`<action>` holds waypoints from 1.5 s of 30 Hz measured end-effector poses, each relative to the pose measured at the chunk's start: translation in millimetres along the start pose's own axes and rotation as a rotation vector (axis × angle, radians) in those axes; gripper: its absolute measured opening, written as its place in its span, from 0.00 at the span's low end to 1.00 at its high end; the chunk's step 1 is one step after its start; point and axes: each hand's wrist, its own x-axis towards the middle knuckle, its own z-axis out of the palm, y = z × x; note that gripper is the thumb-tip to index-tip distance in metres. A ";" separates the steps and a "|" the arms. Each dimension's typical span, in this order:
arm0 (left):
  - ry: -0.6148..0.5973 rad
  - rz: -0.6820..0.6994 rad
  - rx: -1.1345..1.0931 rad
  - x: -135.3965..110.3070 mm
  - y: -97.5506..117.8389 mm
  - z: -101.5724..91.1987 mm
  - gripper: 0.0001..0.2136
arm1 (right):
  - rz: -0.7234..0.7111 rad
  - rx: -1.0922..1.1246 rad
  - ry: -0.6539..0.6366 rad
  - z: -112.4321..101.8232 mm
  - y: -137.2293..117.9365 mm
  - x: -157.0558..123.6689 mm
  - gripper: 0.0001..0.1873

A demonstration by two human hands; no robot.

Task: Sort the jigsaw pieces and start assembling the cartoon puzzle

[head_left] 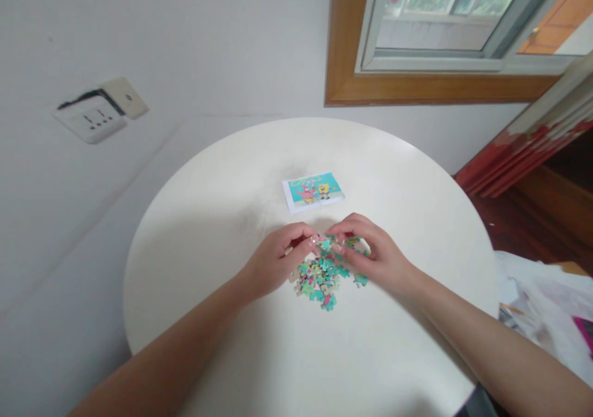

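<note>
A loose heap of jigsaw puzzle pieces (pixel 319 276), mostly teal with bits of pink, yellow and cream, lies on the white round table (pixel 296 355). Over the far left side of the heap, my left hand (pixel 282 256) is closed, thumb and forefinger pinched on a small puzzle piece that the fingertips mostly cover. Opposite it, my right hand (pixel 370 253) is also closed in a pinch on a puzzle piece at the heap's far right side. The fingertips of both hands are close together, with teal pieces showing between and below them. Some pieces lie hidden under the right fingers.
Beyond the hands lies a picture card (pixel 315 191) with cartoon figures on teal. A wall with a socket (pixel 95 119) and a wood-framed window (pixel 440 88) borders the table's far side. At right are a red and white curtain (pixel 523 145) and white plastic bags (pixel 537 306).
</note>
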 end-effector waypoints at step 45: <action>-0.306 0.162 0.490 -13.1 -27.7 -27.8 0.07 | 0.169 -0.637 -0.204 -12.3 19.4 -0.8 0.12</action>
